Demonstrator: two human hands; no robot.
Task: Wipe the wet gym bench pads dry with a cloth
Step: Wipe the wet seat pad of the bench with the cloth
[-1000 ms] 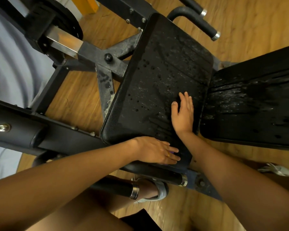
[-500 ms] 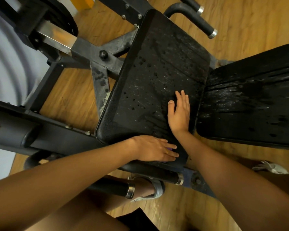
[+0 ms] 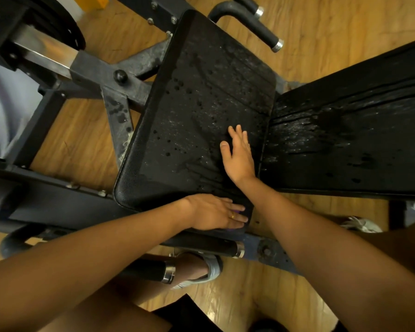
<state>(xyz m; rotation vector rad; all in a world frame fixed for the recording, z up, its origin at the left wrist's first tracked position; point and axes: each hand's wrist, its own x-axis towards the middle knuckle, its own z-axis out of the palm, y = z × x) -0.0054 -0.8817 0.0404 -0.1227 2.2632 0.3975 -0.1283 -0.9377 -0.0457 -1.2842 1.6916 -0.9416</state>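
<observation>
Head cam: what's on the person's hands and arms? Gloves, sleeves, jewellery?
No gloves. The left hand wears one thin gold ring on a finger. The right hand shows no ring. No sleeves, watch or wristbands are visible on either arm up to the frame edge.

Most of the wet black textured seat pad [image 3: 201, 104] lay open, left of the right hand [image 3: 240, 159] at its right edge. The left hand [image 3: 213, 213] covered its near corner; a black curved handlebar [image 3: 256, 28] stood past its far end.
</observation>
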